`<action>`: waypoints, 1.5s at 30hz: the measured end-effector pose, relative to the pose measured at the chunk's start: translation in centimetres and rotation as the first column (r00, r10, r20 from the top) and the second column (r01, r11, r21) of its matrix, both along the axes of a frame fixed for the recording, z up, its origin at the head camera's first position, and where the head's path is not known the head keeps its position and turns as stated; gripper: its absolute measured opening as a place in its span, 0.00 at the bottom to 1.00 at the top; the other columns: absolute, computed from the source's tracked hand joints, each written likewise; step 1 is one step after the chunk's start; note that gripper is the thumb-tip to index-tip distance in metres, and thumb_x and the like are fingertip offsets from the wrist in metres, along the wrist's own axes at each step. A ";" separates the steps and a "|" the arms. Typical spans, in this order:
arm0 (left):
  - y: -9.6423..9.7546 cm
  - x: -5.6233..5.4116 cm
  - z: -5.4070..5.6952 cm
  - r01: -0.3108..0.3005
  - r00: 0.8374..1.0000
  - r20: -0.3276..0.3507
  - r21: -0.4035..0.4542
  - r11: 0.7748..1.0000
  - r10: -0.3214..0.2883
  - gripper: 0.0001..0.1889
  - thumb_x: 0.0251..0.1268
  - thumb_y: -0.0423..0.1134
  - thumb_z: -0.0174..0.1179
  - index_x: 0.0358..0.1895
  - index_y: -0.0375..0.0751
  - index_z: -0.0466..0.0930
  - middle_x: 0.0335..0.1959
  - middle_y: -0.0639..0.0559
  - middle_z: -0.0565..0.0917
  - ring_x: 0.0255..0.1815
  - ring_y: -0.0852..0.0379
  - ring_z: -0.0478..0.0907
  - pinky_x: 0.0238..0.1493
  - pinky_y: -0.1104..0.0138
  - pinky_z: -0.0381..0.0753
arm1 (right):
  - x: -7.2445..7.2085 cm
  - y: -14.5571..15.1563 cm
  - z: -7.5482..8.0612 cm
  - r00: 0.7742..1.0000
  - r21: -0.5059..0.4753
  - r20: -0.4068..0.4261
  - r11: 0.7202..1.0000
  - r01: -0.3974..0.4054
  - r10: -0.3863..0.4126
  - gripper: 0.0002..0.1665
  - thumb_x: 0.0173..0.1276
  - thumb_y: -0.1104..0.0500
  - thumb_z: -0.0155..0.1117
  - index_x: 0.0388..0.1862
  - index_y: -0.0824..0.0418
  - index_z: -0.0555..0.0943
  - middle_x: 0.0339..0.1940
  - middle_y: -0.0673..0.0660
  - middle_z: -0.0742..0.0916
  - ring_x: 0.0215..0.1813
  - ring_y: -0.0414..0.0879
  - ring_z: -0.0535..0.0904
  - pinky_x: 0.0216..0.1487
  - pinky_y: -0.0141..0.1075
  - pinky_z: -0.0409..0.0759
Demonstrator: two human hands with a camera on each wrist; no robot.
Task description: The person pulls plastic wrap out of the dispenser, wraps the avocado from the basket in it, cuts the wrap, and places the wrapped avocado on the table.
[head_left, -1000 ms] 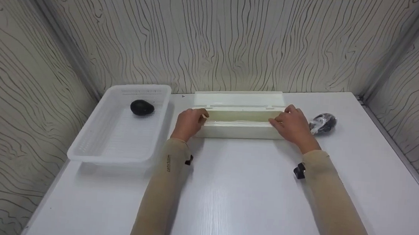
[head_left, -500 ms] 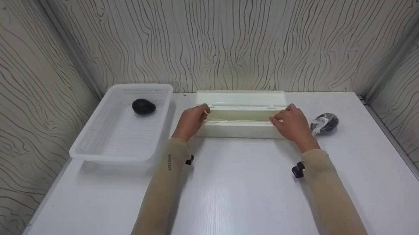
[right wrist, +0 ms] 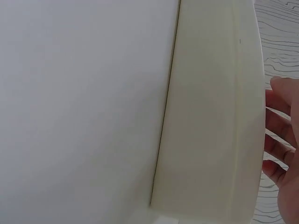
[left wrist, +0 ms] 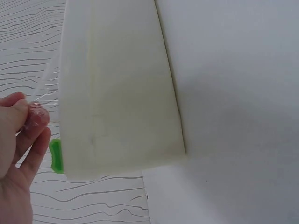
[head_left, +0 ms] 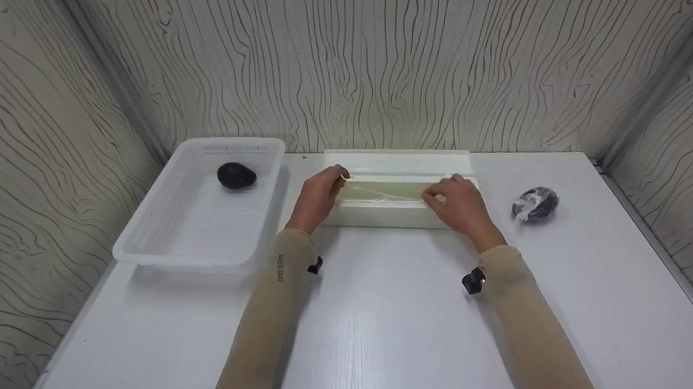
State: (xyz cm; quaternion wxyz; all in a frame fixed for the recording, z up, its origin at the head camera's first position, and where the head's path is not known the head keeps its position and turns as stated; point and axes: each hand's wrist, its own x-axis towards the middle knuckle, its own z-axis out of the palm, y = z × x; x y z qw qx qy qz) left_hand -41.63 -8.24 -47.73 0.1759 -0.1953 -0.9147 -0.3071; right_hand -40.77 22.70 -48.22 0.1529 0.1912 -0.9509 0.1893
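Note:
A long white cling film dispenser box (head_left: 387,217) stands at the table's back, its lid (head_left: 397,161) tipped open to the rear. Creased clear cling film (head_left: 383,194) crosses its opening between the two hands. My left hand (head_left: 317,198) pinches the film at the left end; in the left wrist view film wraps a fingertip (left wrist: 38,115) and stretches to the box. Over the right part of the opening, my right hand (head_left: 458,205) brings thumb and forefinger together at the film. Its other fingers (right wrist: 278,144) curl beside the box. A green piece (left wrist: 56,156) shows at the left end.
To the left is a white plastic basket (head_left: 195,263) with a dark avocado-shaped object (head_left: 237,176) in it. A similar dark object wrapped in clear film (head_left: 535,204) lies right of the box. A wood-patterned wall (head_left: 392,57) rises behind the white table (head_left: 374,318).
My right hand has moved left along the box from its right end, and the film now shows slanting creases. The left hand has risen slightly, still pinching the film.

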 end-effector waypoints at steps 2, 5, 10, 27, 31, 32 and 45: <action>0.0 0.0 0.0 0.011 1.000 -0.016 0.008 1.000 -0.011 0.07 0.72 0.33 0.54 0.48 0.48 0.76 0.42 0.55 0.84 0.47 0.61 0.82 0.50 0.66 0.82 | 0.0 -0.9 0.0 1.000 -0.012 0.012 1.000 -0.021 0.021 0.14 0.71 0.48 0.60 0.42 0.54 0.87 0.39 0.52 0.89 0.43 0.50 0.77 0.48 0.48 0.75; 0.0 0.1 0.1 0.021 0.999 -0.039 0.017 1.000 -0.020 0.06 0.73 0.34 0.53 0.47 0.48 0.77 0.42 0.56 0.84 0.48 0.61 0.81 0.51 0.67 0.81 | -0.1 -2.4 0.1 0.998 -0.029 0.044 0.998 -0.047 0.048 0.14 0.71 0.48 0.60 0.45 0.54 0.86 0.41 0.52 0.88 0.47 0.51 0.78 0.50 0.48 0.77; 0.2 0.3 0.4 0.037 0.997 -0.071 -0.001 0.999 -0.037 0.07 0.74 0.35 0.52 0.48 0.48 0.76 0.44 0.56 0.83 0.49 0.61 0.81 0.52 0.67 0.81 | -0.5 -4.7 0.4 0.988 -0.044 0.130 0.996 -0.080 0.085 0.18 0.72 0.45 0.59 0.54 0.52 0.83 0.47 0.51 0.86 0.51 0.50 0.77 0.53 0.47 0.78; 0.2 0.6 0.5 0.021 0.988 -0.154 -0.047 0.999 -0.028 0.08 0.74 0.37 0.52 0.50 0.50 0.76 0.45 0.56 0.84 0.48 0.61 0.81 0.52 0.70 0.81 | -1.8 -7.1 0.2 0.985 -0.016 0.114 0.991 -0.131 0.132 0.09 0.73 0.54 0.58 0.43 0.56 0.82 0.37 0.54 0.83 0.42 0.48 0.77 0.46 0.43 0.78; 0.2 0.6 0.5 0.021 0.987 -0.157 -0.052 0.998 -0.029 0.08 0.74 0.37 0.51 0.51 0.49 0.75 0.45 0.56 0.83 0.48 0.61 0.81 0.51 0.70 0.81 | -1.9 -6.7 0.3 0.984 0.006 0.134 0.992 -0.123 0.121 0.10 0.72 0.54 0.58 0.42 0.57 0.83 0.38 0.55 0.82 0.43 0.49 0.78 0.48 0.44 0.79; 0.1 0.6 0.6 0.019 0.988 -0.155 -0.055 0.998 -0.028 0.08 0.74 0.37 0.51 0.51 0.49 0.75 0.46 0.56 0.83 0.48 0.61 0.81 0.51 0.69 0.81 | -1.9 -6.6 0.3 0.982 -0.001 0.148 0.993 -0.116 0.115 0.10 0.72 0.53 0.58 0.41 0.57 0.82 0.39 0.54 0.82 0.43 0.49 0.78 0.49 0.44 0.79; -0.3 0.6 0.5 0.035 0.984 -0.172 -0.035 0.999 -0.040 0.09 0.75 0.37 0.50 0.53 0.49 0.75 0.48 0.55 0.83 0.51 0.59 0.82 0.54 0.69 0.81 | -2.3 -4.2 0.3 0.979 -0.059 0.185 0.996 -0.071 0.081 0.12 0.72 0.49 0.60 0.37 0.56 0.81 0.32 0.52 0.80 0.35 0.46 0.72 0.37 0.38 0.72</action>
